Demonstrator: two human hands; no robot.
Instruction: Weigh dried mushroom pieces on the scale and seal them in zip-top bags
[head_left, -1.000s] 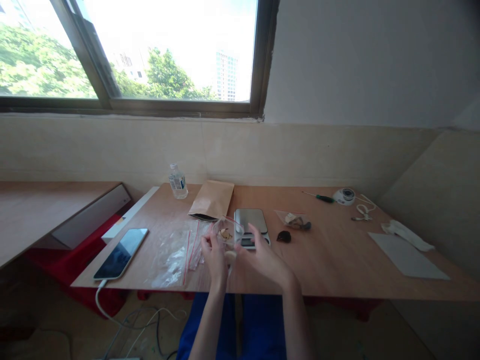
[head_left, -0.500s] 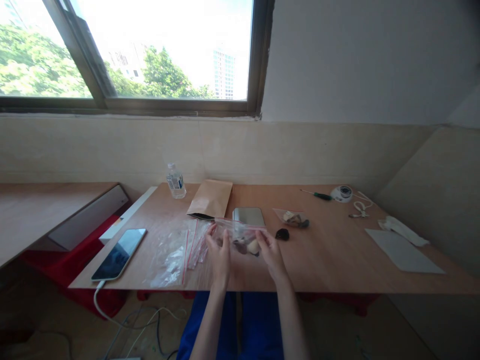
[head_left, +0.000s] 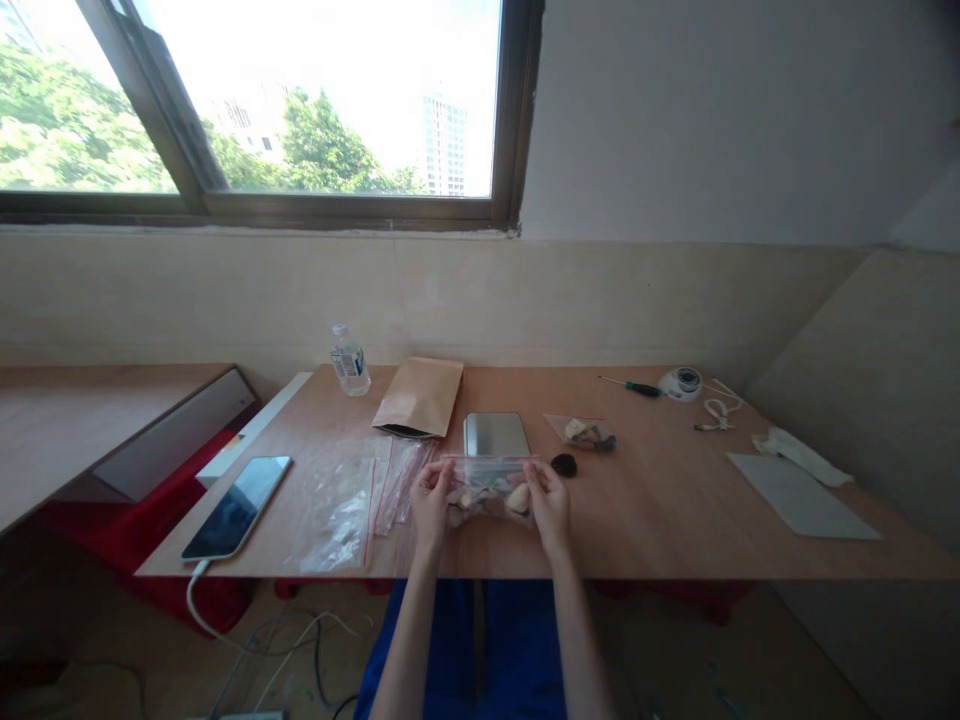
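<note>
Drawn level and a little nearer the desk's [head_left: 652, 515] front edge, a clear zip bag [head_left: 487, 476] now stretches between a person's two hands; half a second ago its red-lined top sloped down to the right, and a second ago the right hand was spread in front of the scale. The left hand [head_left: 432, 492] pinches one upper corner between thumb and curled fingers, and the right hand [head_left: 549, 497] grips the other. Irregular lumps sag along the bottom of the thin, glossy film, among them a rounded cream piece [head_left: 517, 499] toward the right. Just beyond, mid-desk, sits the scale [head_left: 497, 433], its flat plate of brushed, silvery finish. To its right lie a second filled bag [head_left: 589, 434] and a dark, rough-looking disc [head_left: 564, 466]. Left of the hands, crinkled plastic bags [head_left: 337, 515] with red seal lines spread toward the front edge, near a glass-faced phone [head_left: 238, 508] by the left edge. Toward the back edge, a matte brown paper pouch [head_left: 421, 395] lies with its dark mouth facing forward, beside a transparent bottle [head_left: 350, 362].
</note>
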